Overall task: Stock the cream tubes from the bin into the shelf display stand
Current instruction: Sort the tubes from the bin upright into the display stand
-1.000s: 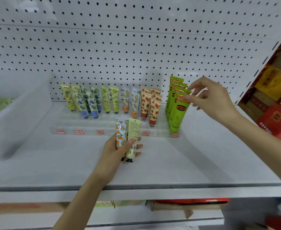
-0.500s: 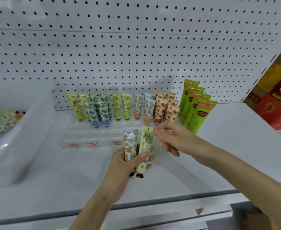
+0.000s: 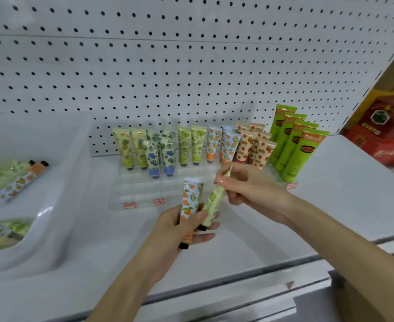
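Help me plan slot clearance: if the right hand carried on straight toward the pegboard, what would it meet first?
Probably the strawberry tubes standing in the display stand, right behind the right hand pinching the lime tube; depth is uncertain.

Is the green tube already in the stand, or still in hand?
Still in hand. The green tube tilts between the left hand and right hand, in front of the stand.

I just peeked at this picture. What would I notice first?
Two hands in the middle: the left hand holds an orange-patterned cream tube, while the right hand pinches a pale green cream tube. Behind them, colourful tubes stand in a clear display stand, tall bright green ones at right.
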`<state>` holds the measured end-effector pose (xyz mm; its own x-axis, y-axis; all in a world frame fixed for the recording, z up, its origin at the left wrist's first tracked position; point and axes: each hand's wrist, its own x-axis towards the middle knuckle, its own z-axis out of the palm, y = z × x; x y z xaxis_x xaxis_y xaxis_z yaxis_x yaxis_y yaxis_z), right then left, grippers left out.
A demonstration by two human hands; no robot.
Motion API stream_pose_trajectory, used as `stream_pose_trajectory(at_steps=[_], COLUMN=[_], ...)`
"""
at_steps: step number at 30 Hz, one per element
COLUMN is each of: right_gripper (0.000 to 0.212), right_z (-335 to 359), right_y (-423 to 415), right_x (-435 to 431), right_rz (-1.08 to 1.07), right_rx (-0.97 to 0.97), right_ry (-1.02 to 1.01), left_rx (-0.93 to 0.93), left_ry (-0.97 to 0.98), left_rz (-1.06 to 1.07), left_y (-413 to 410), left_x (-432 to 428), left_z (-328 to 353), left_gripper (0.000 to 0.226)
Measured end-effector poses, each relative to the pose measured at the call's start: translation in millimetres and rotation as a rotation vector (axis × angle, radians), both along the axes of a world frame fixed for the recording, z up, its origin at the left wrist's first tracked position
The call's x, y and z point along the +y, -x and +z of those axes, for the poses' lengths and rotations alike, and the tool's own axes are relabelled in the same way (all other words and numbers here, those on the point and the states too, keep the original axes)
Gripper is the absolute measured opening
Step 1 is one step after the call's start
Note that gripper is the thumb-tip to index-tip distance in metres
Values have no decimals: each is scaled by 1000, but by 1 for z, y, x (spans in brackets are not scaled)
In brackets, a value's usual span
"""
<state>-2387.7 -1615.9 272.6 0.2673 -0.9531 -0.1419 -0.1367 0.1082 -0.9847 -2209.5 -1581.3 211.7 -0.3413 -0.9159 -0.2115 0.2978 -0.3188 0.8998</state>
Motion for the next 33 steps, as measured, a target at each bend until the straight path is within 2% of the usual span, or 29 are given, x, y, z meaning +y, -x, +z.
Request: stream_pose_trajectory(at_steps=[5,8,11,14,19,24,29,33], right_gripper=[13,17,14,13,16,20,25,14], right_z=[1,2,5,10,24,21,-7,-15], right_y=[0,3,2,-3,-12,-23,-29,-32], right_x=[-2,-5,-11,-19,-39,-60,-72,-75], right_rz=[-3,19,45,28,-60,-292,-341,-340], right_rx=[151,143,131,130,200,238,487,578], right_ry=[109,11,-92,-100,57,244,432,457], left_rx=[28,38,21,11,-50,-32,-103,-104], left_ry=[48,51,59,52,-23,-23,43,49], left_rz=[128,175,207,257,338,382,376,372], left_y=[-3,-3,-8,-20,-48,-54,-51,-51], left_x=[-2,-2,0,1,1,0,2,5], left_z=[-2,-1,-1,1,2,-7,-10,-7], left_gripper=[35,30,34,35,34,23,17,20])
